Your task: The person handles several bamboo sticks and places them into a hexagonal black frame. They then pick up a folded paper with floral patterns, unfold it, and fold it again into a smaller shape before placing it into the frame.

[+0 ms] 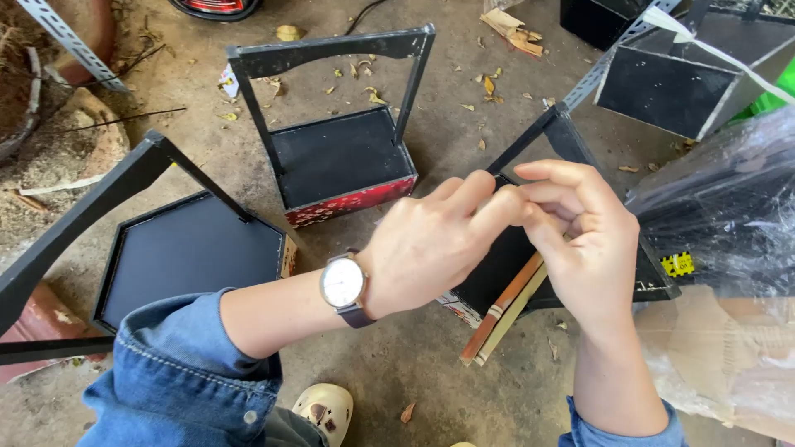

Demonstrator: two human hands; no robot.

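Observation:
My left hand (431, 244), with a white-faced wristwatch (344, 283) and a denim sleeve, curls its fingers against the fingertips of my right hand (584, 240). The two hands meet in a pinch above a black box with a tall handle (553, 124). Anything small between the fingertips is hidden. Two thin strips (501, 319), one orange and one pale yellow, slant out from under my right hand down to the floor. Whether that hand holds them is unclear.
A black box with a red patterned side and tall handle (339, 157) stands behind on the concrete floor. A black hexagonal box (190, 248) lies left. More black boxes (671, 83) sit back right, a clear plastic bag (729, 215) right, and my shoe (325, 411) below.

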